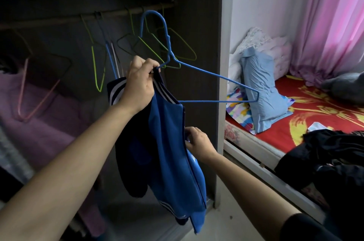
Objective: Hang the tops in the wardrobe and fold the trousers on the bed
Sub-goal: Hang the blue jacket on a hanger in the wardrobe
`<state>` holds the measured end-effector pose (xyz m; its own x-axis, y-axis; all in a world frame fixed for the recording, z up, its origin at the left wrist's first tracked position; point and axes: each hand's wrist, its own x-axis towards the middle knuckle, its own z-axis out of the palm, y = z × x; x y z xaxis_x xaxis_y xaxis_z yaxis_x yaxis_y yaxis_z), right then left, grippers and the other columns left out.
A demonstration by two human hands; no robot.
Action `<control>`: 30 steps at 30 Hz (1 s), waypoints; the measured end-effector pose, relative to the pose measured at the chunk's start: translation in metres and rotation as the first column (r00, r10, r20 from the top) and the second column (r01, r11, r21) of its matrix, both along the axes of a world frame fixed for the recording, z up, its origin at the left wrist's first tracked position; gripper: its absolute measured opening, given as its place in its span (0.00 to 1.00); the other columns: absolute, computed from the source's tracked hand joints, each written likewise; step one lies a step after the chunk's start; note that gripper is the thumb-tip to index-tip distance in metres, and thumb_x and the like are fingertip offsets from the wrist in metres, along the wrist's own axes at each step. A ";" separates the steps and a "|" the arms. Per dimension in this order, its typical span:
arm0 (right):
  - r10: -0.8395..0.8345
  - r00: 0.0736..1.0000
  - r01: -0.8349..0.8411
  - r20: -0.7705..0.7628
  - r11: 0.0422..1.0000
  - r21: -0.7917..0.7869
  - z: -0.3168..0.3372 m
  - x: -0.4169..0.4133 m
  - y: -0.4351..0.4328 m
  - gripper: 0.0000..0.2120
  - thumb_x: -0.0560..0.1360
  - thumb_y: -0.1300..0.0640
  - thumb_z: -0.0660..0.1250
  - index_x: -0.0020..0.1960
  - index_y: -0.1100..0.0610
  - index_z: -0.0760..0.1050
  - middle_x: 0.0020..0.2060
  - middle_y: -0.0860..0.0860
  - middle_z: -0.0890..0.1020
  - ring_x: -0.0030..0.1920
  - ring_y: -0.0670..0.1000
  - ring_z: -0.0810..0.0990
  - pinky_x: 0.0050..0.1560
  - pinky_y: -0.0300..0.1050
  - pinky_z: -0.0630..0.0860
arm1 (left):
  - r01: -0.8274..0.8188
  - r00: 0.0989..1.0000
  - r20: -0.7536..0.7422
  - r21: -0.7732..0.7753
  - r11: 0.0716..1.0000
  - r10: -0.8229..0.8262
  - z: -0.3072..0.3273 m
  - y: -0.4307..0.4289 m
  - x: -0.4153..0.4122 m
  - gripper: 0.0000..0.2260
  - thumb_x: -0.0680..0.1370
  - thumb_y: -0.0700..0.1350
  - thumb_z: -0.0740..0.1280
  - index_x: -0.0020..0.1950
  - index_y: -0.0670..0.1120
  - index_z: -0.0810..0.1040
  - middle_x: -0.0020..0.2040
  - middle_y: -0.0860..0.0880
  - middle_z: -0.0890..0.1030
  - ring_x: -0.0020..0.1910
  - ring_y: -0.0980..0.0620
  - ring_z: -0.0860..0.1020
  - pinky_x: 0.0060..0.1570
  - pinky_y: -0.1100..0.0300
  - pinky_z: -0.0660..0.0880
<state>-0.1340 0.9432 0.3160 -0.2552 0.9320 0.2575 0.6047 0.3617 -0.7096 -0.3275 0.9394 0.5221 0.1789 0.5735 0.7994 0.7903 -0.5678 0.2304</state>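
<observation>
Gripping hanger [168, 43] & jkt [169, 142]: L hand [138, 85] | R hand [199, 145]: jkt edge

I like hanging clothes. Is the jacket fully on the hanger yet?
No, one side of the hanger sticks out bare beside the jacket the left hand grips.

My left grip [139, 85] and right grip [199, 144] are bare, with nothing worn over them. My left forearm [78, 154] is uncovered all the way back to the picture's edge. My right forearm [246, 177] is uncovered too, until a plain black sleeve [307, 229] starts near the elbow.
</observation>
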 end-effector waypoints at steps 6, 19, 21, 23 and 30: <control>-0.271 0.909 0.222 -0.318 0.958 -0.181 0.006 0.026 0.002 0.05 0.82 0.56 0.61 0.57 0.54 0.73 0.50 0.57 0.84 0.42 0.50 0.85 0.49 0.52 0.83 | -0.099 0.990 -0.104 0.017 0.995 0.100 -0.014 0.009 -0.015 0.17 0.75 0.32 0.58 0.55 0.51 0.72 0.49 0.41 0.70 0.51 0.38 0.72 0.55 0.43 0.69; -0.466 0.881 0.458 0.085 0.883 0.103 0.044 0.067 -0.001 0.37 0.70 0.45 0.74 0.69 0.60 0.61 0.59 0.56 0.74 0.55 0.58 0.78 0.51 0.52 0.73 | -0.268 0.961 -0.105 -0.145 0.952 0.255 -0.041 0.017 -0.030 0.15 0.77 0.30 0.59 0.59 0.43 0.77 0.53 0.40 0.70 0.56 0.38 0.70 0.59 0.45 0.63; -0.384 0.919 0.377 0.086 0.922 0.090 0.043 0.074 0.008 0.28 0.73 0.58 0.70 0.68 0.64 0.63 0.60 0.61 0.73 0.58 0.63 0.76 0.54 0.54 0.73 | -0.279 0.958 -0.105 -0.141 0.950 0.266 -0.041 0.018 -0.030 0.15 0.77 0.30 0.59 0.59 0.42 0.77 0.53 0.40 0.70 0.55 0.39 0.70 0.58 0.45 0.63; -0.281 0.955 0.268 0.098 0.955 0.124 0.044 0.087 0.017 0.20 0.75 0.62 0.69 0.65 0.62 0.71 0.58 0.61 0.77 0.59 0.62 0.77 0.57 0.51 0.72 | -0.283 0.959 -0.059 -0.151 0.947 0.277 -0.042 0.018 -0.034 0.14 0.77 0.30 0.59 0.58 0.42 0.76 0.52 0.41 0.70 0.54 0.39 0.71 0.58 0.45 0.65; -0.344 0.935 0.335 0.091 0.937 0.098 0.082 0.132 0.038 0.10 0.80 0.54 0.68 0.56 0.57 0.84 0.51 0.58 0.86 0.54 0.59 0.82 0.52 0.50 0.75 | -0.138 0.990 -0.057 -0.123 0.983 0.132 -0.044 0.018 -0.042 0.13 0.78 0.32 0.61 0.59 0.41 0.80 0.48 0.39 0.72 0.48 0.38 0.75 0.54 0.48 0.72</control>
